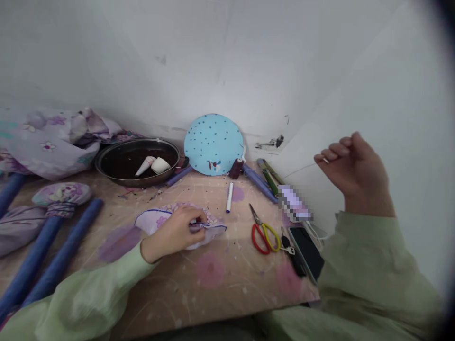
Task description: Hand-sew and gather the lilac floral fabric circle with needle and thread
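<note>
My left hand (177, 232) is closed on a piece of floral cloth (152, 220) with a blue edge, pinching a fold of it just above the table. Raised well off the table at the right, my right hand (359, 168) has its fingers curled together. A thin thread (300, 169) runs taut from those fingers down to the left, fading before the cloth. Any needle in the fingers is too small to make out. Right of the cloth lie a white marker (230, 198) and scissors (263, 232) with one red and one yellow handle.
A dark pan (117, 177) holds white spools. Behind the cloth, a blue dotted disc (213, 142) leans on the wall beside a dark thread spool (236, 168). Keys (286, 244) and a phone (307, 251) lie right. Blue rolls (67, 251) and cloth bundles (53, 151) fill the left.
</note>
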{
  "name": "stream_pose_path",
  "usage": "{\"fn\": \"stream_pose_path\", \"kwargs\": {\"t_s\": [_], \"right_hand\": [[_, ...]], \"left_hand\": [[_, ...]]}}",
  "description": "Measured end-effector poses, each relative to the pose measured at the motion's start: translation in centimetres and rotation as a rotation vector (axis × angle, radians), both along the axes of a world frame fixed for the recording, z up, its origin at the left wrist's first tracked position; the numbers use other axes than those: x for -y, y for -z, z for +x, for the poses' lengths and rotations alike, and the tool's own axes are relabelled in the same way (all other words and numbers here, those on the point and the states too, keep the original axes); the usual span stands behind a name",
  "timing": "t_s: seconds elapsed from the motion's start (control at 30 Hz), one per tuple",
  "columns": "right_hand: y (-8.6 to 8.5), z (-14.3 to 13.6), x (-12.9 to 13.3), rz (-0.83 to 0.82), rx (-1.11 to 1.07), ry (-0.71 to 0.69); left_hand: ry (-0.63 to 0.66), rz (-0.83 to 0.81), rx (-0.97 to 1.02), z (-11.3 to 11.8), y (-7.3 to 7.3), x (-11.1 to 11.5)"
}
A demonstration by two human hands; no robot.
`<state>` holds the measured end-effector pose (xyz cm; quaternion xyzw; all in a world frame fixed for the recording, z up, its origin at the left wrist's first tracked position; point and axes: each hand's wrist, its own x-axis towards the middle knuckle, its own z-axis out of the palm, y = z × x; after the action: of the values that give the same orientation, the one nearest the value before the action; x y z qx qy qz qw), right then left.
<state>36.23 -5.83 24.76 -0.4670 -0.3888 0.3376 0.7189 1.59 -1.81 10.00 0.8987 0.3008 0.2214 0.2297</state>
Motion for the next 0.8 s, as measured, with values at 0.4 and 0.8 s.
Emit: {"fn": "stream_pose_path", "kwargs": {"t_s": [0.4,0.8], "right_hand": [[4.3,-6.5,3.5,-0.101,-0.098,-0.182],[8.1,-17.2,0.2,-0.269,-0.454,-0.540]], "left_hand": [[-0.121,-0.014,0.052,-0.4,-1.7,-1.0],[-0.218,0.069,0.218,-1.4,-2.6,-1.8]]}}
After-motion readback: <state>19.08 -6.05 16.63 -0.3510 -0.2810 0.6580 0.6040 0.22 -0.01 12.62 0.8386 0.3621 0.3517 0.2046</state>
